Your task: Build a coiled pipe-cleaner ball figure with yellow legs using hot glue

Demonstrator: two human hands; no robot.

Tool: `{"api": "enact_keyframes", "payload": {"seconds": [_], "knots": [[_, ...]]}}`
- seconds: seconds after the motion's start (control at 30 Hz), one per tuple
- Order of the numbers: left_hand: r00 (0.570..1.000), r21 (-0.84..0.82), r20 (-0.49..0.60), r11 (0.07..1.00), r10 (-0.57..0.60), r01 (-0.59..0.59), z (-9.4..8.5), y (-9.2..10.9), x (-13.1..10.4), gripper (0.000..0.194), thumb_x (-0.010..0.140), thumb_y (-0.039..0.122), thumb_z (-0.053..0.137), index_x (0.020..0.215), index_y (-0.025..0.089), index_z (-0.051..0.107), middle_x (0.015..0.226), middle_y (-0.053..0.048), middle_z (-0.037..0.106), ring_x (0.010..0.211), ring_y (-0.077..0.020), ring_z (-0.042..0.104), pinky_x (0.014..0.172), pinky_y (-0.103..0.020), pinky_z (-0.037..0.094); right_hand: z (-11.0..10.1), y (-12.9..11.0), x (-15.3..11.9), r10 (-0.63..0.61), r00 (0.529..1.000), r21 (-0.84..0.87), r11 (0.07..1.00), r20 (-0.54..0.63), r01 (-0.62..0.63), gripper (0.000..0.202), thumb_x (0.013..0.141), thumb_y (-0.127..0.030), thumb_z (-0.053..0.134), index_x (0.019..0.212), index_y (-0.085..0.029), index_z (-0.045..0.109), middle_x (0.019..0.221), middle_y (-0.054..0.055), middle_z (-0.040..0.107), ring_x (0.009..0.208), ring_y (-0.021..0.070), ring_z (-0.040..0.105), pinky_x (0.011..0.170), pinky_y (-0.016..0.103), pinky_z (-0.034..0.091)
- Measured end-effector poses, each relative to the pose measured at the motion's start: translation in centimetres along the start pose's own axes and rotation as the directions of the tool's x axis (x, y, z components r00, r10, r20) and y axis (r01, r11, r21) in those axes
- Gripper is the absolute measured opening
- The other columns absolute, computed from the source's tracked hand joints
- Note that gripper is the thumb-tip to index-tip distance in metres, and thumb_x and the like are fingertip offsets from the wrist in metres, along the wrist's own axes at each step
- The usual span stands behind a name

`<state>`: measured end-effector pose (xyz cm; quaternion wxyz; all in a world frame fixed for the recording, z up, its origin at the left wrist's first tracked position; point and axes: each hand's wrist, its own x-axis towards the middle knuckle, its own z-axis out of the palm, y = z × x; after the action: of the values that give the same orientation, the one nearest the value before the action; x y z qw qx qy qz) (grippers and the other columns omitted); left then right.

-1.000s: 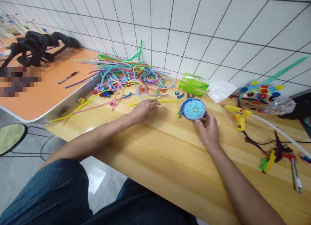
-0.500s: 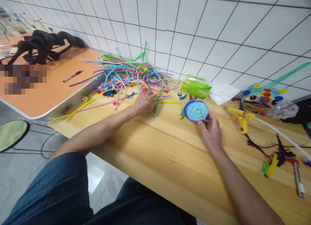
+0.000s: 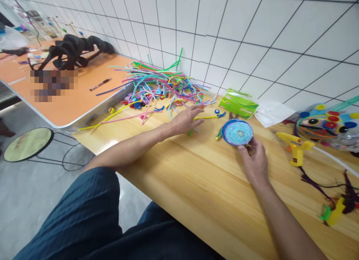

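My right hand [image 3: 256, 161] grips the lower edge of a round piece [image 3: 238, 132] wound in light blue coils with a darker blue rim; its flat coiled face is turned towards me. My left hand [image 3: 187, 121] is over the wooden table with its fingers stretched out and apart. Just beyond its fingers lies a yellow pipe cleaner [image 3: 207, 118], partly hidden by them. Behind that hand spreads a tangled heap of coloured pipe cleaners [image 3: 162, 78]. A small blue button [image 3: 217, 111] lies between the heap and the round piece.
By the tiled wall are a green tissue pack [image 3: 238, 104] and a white sheet [image 3: 273, 114]. To the right lie a yellow glue gun [image 3: 296, 147] with a cord and a colourful decorated mask-like object [image 3: 325, 121]. An orange table [image 3: 84, 99] adjoins on the left, above a round stool [image 3: 28, 144].
My left hand has moved right, away from the heap, and its fingers have spread. My right hand still holds the round piece. The view has turned slightly left.
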<state>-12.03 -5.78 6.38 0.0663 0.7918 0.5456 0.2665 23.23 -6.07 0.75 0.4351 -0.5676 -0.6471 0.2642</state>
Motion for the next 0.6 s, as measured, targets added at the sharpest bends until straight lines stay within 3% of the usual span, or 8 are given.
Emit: {"api": "enact_keyframes", "payload": {"seconds": [0.07,0.17,0.23,0.33,0.4,0.47,0.5,0.6], "knots": [[0.999,-0.039,0.002,0.998,0.041,-0.041,-1.4,1.5,-2.5,0.034,0.115,0.034,0.06,0.143,0.019,0.071,0.151,-0.018,0.071,0.139,-0.0315,0.073,0.121,-0.047,0.06,0.0,0.2,0.0,-0.018,1.0,0.004,1.0,-0.004,0.018,0.071,0.085,-0.059,0.079,0.143,-0.02,0.069,0.139,0.02,0.079,0.122,0.0392,0.076,0.11,0.068,0.059],[0.999,-0.032,0.046,0.999,-0.009,0.01,-3.5,2.4,-5.8,0.028,0.115,0.03,0.056,0.127,0.018,0.078,0.126,-0.016,0.081,0.113,-0.0286,0.081,0.101,-0.04,0.065,0.0,0.3,0.0,-0.023,1.0,-0.007,1.0,-0.009,0.023,0.071,0.086,-0.058,0.079,0.144,-0.019,0.069,0.142,0.022,0.078,0.124,0.0408,0.076,0.11,0.07,0.059],[0.995,-0.021,0.068,0.997,-0.078,0.079,-4.8,2.0,-7.3,0.027,0.112,0.027,0.056,0.109,0.019,0.081,0.105,-0.011,0.083,0.096,-0.0249,0.081,0.088,-0.035,0.063,0.0,0.3,0.0,-0.021,1.0,-0.014,1.0,-0.012,0.021,0.071,0.086,-0.058,0.078,0.145,-0.019,0.069,0.143,0.022,0.077,0.125,0.0412,0.076,0.111,0.07,0.058],[0.97,0.047,0.022,0.97,-0.241,0.24,-6.6,0.1,-8.4,0.025,0.107,0.026,0.058,0.098,0.019,0.08,0.096,-0.007,0.083,0.088,-0.0228,0.078,0.081,-0.032,0.058,0.0,0.2,-0.1,-0.024,1.0,-0.008,1.0,-0.014,0.024,0.072,0.087,-0.059,0.078,0.145,-0.019,0.069,0.143,0.021,0.077,0.127,0.0411,0.075,0.113,0.07,0.058],[0.918,0.08,0.007,0.915,-0.398,0.396,-8.0,-1.8,-8.6,0.022,0.103,0.021,0.06,0.093,0.019,0.079,0.097,-0.006,0.083,0.086,-0.021,0.076,0.079,-0.03,0.054,0.0,0.1,-0.1,-0.023,1.0,0.004,1.0,-0.017,0.023,0.071,0.087,-0.06,0.078,0.144,-0.02,0.069,0.143,0.021,0.077,0.129,0.0408,0.074,0.114,0.069,0.058],[0.841,0.122,-0.104,0.832,-0.531,0.541,-9.8,-4.0,-8.6,0.022,0.104,0.021,0.061,0.094,0.018,0.08,0.101,-0.005,0.084,0.09,-0.0206,0.074,0.082,-0.029,0.053,0.0,-0.1,-0.2,-0.015,1.0,0.012,1.0,-0.018,0.016,0.071,0.086,-0.059,0.079,0.144,-0.02,0.069,0.143,0.021,0.077,0.129,0.0407,0.074,0.114,0.068,0.058],[0.811,0.133,-0.15,0.801,-0.565,0.583,-10.9,-5.2,-8.7,0.023,0.105,0.02,0.059,0.098,0.017,0.081,0.102,-0.006,0.084,0.091,-0.0208,0.072,0.083,-0.03,0.052,0.0,-0.1,-0.2,-0.011,1.0,0.012,1.0,-0.02,0.011,0.072,0.086,-0.059,0.079,0.144,-0.019,0.069,0.143,0.021,0.077,0.13,0.041,0.074,0.115,0.069,0.057],[0.668,0.152,-0.275,0.655,-0.691,0.74,-14.5,-8.6,-9.0,0.024,0.106,0.023,0.062,0.118,0.015,0.081,0.096,0.0,0.08,0.085,-0.0176,0.064,0.079,-0.027,0.046,0.0,-0.2,-0.2,-0.004,1.0,0.003,1.0,-0.018,0.004,0.073,0.085,-0.058,0.079,0.145,-0.016,0.069,0.142,0.022,0.077,0.129,0.0422,0.075,0.115,0.071,0.056]]}}
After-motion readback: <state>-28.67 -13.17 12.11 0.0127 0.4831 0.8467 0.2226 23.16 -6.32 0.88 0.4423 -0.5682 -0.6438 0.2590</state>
